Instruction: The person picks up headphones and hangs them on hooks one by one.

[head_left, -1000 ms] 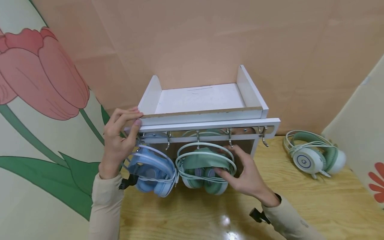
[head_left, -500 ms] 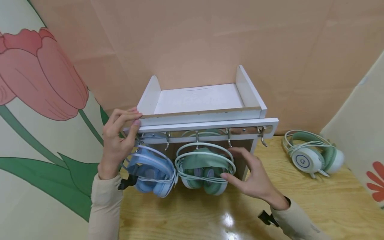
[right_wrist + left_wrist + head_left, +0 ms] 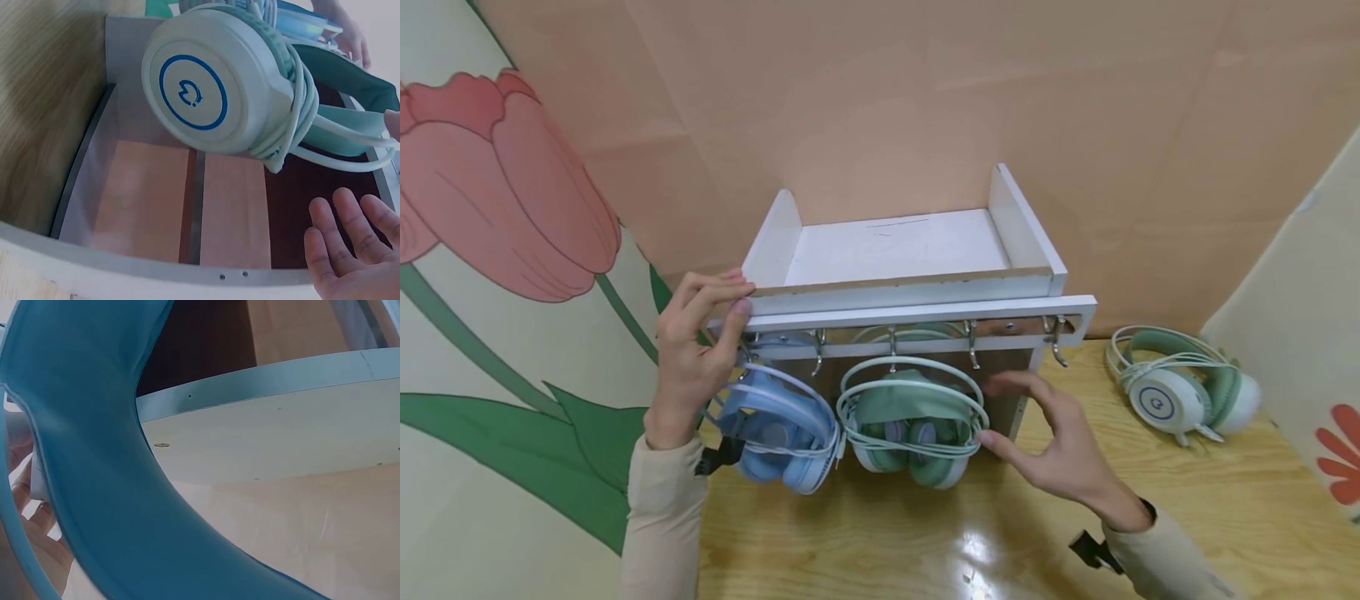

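My left hand [image 3: 692, 354] grips the left end of the white shelf rack [image 3: 917, 314], fingers on top and thumb against the front. Beneath it, blue headphones [image 3: 808, 471] hang from a hook; their blue headband [image 3: 94, 444] fills much of the left wrist view. Green-and-white headphones [image 3: 913, 398] hang beside them on a middle hook, cable wound round them. My right hand [image 3: 1071, 458] is just right of these, fingers spread and holding nothing. In the right wrist view, its fingers [image 3: 359, 225] lie apart from the white earcup [image 3: 194, 94].
Another pair of green-and-white headphones [image 3: 1176, 392] lies on the wooden table [image 3: 865, 542] at the right. Metal hooks [image 3: 973, 346] line the rack's front. A tulip-printed panel [image 3: 512, 200] stands at left, a pale panel [image 3: 1307, 317] at right.
My right hand has let go of the hanging green headphones and drawn back to the right. The headphones stay on their hook. My left hand keeps its grip on the rack.
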`<state>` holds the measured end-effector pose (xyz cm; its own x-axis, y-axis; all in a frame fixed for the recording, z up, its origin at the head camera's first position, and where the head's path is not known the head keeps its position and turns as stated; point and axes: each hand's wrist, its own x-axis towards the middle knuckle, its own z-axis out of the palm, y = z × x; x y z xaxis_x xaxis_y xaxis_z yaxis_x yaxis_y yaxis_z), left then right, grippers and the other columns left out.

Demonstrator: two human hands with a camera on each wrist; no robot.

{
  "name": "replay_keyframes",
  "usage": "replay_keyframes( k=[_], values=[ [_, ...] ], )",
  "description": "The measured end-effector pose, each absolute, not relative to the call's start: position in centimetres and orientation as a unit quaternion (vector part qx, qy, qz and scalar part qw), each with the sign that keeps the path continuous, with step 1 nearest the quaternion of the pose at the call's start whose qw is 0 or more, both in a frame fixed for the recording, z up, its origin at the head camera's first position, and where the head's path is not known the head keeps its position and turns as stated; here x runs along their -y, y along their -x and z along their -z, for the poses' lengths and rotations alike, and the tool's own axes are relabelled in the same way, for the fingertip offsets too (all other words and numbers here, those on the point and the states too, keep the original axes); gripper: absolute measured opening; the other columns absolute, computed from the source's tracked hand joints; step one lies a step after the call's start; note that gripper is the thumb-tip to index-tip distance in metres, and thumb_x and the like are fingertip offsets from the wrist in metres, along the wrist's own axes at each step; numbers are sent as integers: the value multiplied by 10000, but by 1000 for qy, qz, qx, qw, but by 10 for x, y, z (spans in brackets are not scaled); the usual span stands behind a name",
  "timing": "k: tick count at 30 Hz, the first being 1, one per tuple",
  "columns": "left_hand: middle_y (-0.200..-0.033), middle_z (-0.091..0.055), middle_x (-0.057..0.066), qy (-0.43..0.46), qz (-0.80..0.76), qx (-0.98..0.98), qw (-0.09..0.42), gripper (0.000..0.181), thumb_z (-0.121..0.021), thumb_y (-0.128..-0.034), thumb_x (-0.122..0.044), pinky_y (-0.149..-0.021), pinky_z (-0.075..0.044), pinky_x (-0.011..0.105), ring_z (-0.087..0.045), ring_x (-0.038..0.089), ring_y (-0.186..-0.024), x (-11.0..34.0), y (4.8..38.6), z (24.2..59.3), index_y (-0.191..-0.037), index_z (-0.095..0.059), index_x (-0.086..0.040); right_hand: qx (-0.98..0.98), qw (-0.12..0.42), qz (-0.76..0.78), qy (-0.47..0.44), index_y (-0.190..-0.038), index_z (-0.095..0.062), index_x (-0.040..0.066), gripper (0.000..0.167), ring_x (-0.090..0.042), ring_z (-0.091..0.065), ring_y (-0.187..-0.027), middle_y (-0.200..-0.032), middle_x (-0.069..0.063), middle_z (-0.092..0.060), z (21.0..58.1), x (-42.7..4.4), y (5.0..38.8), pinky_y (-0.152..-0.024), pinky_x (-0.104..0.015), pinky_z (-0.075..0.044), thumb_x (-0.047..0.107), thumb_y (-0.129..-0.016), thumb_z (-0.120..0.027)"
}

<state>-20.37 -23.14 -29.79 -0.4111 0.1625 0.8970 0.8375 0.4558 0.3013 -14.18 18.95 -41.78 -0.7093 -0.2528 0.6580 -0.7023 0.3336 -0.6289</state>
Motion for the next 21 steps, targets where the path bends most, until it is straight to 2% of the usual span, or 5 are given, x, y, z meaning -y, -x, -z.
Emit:
replay_keyframes(
  k=[4, 14, 21],
  values=[
    [-1071, -690, 226, 335, 399, 741, 425, 206, -707, -963, 16, -1145, -544, 393, -687, 318, -1215, 231, 203, 298, -1144, -806, 7, 770, 248, -494, -318, -1351, -656, 16, 688, -124, -679, -1157, -1198, -110, -747, 417, -195, 141, -1084, -171, -505, -83, -710, -885],
    [-1069, -692, 230, 335, 398, 739, 428, 193, -710, -970, 0, -1145, -546, 392, -689, 307, -1218, 233, 203, 299, -1138, -804, 12, 773, 268, -483, -311, -1258, -711, 29, 594, -121, -689, -1084, -1129, -112, -747, 417, -215, 145, -1027, -173, -510, -118, -702, -864],
    [-1073, -692, 229, 337, 398, 740, 426, 194, -711, -972, 1, -1146, -544, 397, -687, 332, -1213, 232, 204, 299, -1143, -803, 11, 775, 284, -477, -302, -1246, -721, 6, 590, -128, -688, -1023, -1080, -149, -756, 417, -228, 147, -914, -187, -520, -129, -687, -853]
  ],
)
